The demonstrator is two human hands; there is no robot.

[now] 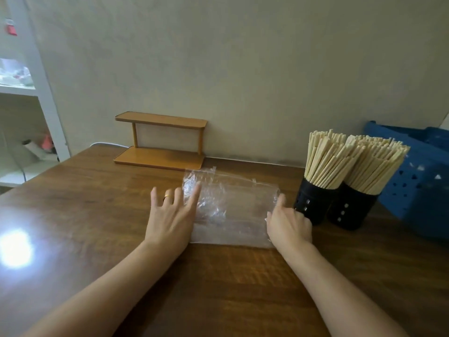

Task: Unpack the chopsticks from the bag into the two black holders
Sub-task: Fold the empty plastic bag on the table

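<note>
Bag (230, 210) flat btwn hands; left fingers (194, 193) on it.

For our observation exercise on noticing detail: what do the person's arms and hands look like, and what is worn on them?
Both forearms are bare, with no sleeves, gloves, watch or bracelet in view. The left hand wears a gold ring on one finger. The right hand shows no ring or other jewellery.

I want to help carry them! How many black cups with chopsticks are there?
2. The left black holder stands right of the clear bag; the right black holder stands touching it, in front of the blue basket. None seem hidden.
</note>
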